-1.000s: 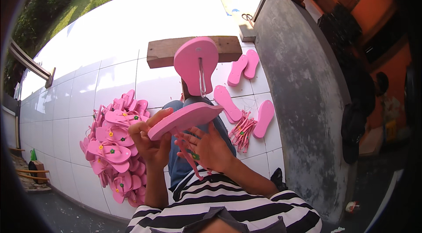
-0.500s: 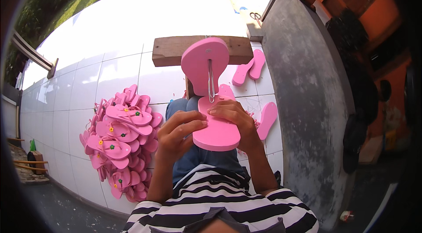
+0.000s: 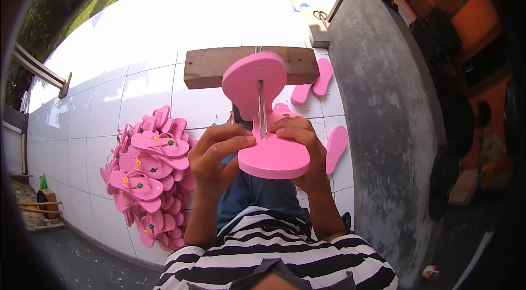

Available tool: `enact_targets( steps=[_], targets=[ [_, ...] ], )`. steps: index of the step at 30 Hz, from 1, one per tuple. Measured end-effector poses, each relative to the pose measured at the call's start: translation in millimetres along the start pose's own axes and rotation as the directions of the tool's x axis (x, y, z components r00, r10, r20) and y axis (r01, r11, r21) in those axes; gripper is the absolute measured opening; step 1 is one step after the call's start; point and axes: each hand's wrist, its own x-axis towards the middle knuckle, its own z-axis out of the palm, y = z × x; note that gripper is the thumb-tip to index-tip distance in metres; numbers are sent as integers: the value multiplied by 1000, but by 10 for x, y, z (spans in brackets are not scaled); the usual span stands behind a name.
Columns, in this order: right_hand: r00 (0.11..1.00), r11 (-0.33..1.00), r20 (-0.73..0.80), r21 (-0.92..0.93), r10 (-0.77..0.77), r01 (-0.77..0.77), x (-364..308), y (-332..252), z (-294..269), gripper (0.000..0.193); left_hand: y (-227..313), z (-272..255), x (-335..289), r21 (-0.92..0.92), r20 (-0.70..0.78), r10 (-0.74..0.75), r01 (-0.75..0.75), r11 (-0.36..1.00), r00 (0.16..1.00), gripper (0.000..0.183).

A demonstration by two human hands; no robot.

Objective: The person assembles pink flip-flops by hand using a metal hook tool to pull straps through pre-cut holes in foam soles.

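A pink flip-flop sole is gripped by its sides in both hands above my lap, its wide textured end toward me. My left hand pinches the left edge. My right hand holds the right edge, thumb underneath and out of sight. Beyond them rises another wide pink sole part; whether it is the same sole bent up or a second one, I cannot tell. A looped metal wire runs from it toward me, its tip over the held sole between my fingertips. Behind stands a wooden crossbar.
A heap of pink flip-flops with straps and small flowers lies on the white tiles at left. Loose pink soles lie at right, beside a grey concrete ledge. Scissors rest farther back.
Both hands have pushed the held sole slightly away from me and up. The wire's tip now reaches farther over it, between my fingertips.
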Motion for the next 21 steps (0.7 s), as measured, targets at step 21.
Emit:
enact_targets(
  steps=[21],
  targets=[
    [897, 914, -358, -211, 258, -347, 195, 324, 227, 77, -252, 281, 386, 152, -172, -243, 270, 951, 955, 11]
  ],
)
